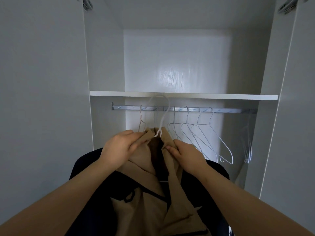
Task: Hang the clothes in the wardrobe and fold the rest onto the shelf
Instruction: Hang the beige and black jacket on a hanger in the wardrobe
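- The wardrobe (105, 65) stands open, with its doors swung out to both sides.
- A dark cloth (95, 210) hangs low in the middle, behind a tan coat (148, 206).
- The tan coat sits on a white hanger (164, 114), below the rail.
- The shelf (221, 96) runs across above the rail (230, 110).
- The left hand (117, 147) and right hand (189, 157) each pinch the coat's collar, one on each side of the hook.
- The hook reaches up in front of the shelf's front edge.
- Empty hangers (204, 133) hang on the rail, mostly to the right.
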`<state>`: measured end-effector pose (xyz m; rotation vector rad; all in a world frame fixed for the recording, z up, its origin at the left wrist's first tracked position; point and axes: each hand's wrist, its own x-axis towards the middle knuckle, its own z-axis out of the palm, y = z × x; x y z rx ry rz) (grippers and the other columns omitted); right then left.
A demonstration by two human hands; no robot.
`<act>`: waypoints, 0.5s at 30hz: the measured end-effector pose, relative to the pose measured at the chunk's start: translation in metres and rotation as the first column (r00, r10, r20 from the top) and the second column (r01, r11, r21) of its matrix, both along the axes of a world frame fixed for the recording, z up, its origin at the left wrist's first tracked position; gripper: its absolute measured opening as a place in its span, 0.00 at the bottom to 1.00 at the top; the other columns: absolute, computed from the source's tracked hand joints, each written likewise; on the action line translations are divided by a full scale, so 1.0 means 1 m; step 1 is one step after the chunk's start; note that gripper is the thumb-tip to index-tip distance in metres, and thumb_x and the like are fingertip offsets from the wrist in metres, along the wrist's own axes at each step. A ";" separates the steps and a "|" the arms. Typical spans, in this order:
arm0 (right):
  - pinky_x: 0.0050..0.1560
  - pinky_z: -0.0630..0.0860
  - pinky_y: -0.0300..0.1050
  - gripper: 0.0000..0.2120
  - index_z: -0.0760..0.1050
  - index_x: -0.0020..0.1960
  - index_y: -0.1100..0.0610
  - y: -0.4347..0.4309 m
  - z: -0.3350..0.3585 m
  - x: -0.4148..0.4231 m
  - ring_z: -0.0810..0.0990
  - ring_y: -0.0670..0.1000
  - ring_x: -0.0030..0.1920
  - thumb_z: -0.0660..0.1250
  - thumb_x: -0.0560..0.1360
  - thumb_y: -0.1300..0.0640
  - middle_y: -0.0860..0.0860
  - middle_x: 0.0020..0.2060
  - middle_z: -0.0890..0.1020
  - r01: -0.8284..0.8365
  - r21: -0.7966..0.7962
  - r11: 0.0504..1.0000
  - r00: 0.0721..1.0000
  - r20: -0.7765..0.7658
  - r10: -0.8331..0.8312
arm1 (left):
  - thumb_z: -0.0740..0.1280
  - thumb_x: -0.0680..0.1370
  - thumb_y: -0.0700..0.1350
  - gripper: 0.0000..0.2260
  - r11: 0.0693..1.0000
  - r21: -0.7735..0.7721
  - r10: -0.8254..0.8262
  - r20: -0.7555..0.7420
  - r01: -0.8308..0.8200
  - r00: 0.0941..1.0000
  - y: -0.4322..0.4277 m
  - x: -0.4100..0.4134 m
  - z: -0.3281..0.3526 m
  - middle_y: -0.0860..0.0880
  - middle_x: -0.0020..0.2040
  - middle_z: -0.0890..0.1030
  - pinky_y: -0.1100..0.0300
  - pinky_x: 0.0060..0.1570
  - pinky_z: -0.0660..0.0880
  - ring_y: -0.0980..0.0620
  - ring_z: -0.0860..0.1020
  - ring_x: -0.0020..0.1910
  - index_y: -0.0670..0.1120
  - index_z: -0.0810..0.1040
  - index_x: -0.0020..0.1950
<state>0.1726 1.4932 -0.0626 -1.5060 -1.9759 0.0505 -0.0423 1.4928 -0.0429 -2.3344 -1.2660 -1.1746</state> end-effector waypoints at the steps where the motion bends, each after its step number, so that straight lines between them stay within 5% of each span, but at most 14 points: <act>1: 0.39 0.67 0.45 0.17 0.59 0.34 0.48 0.001 -0.001 0.003 0.73 0.50 0.41 0.55 0.79 0.42 0.45 0.34 0.72 0.015 -0.014 1.000 1.000 -0.013 -0.015 | 0.63 0.79 0.43 0.11 1.000 -0.008 0.013 -0.023 -0.013 1.000 0.001 -0.002 0.001 0.46 0.43 0.78 0.57 0.42 0.69 0.46 0.76 0.47 0.47 0.80 0.59; 4: 0.39 0.67 0.45 0.17 0.62 0.34 0.49 0.005 -0.010 0.012 0.73 0.49 0.41 0.54 0.79 0.43 0.46 0.34 0.72 0.083 -0.080 0.993 0.993 -0.072 -0.089 | 0.64 0.78 0.39 0.11 0.992 0.050 0.113 0.032 -0.115 0.993 0.003 -0.004 0.005 0.44 0.49 0.80 0.58 0.47 0.68 0.43 0.76 0.50 0.45 0.80 0.58; 8: 0.36 0.65 0.44 0.17 0.64 0.36 0.51 0.008 -0.022 0.017 0.73 0.50 0.41 0.53 0.79 0.43 0.47 0.36 0.74 0.176 -0.123 0.977 0.977 -0.103 -0.189 | 0.62 0.77 0.35 0.12 0.969 -0.217 -0.026 0.389 0.119 0.921 -0.011 0.014 0.002 0.55 0.40 0.80 0.78 0.36 0.66 0.66 0.75 0.36 0.48 0.82 0.47; 12: 0.40 0.68 0.45 0.15 0.67 0.37 0.50 0.008 -0.017 0.020 0.74 0.50 0.42 0.56 0.78 0.43 0.45 0.34 0.74 0.138 -0.095 0.986 0.970 -0.186 -0.154 | 0.63 0.78 0.40 0.09 0.852 -0.415 -0.157 0.378 0.319 0.912 -0.027 0.030 -0.036 0.52 0.41 0.81 0.71 0.39 0.73 0.63 0.77 0.38 0.55 0.77 0.47; 15: 0.42 0.69 0.46 0.12 0.70 0.39 0.50 0.008 -0.012 0.019 0.75 0.50 0.42 0.60 0.77 0.45 0.47 0.36 0.76 0.073 -0.072 0.995 0.968 -0.235 -0.088 | 0.61 0.80 0.43 0.11 0.632 -0.647 -0.246 0.353 0.426 0.903 -0.024 0.024 -0.041 0.55 0.48 0.81 0.67 0.48 0.76 0.61 0.79 0.48 0.59 0.72 0.58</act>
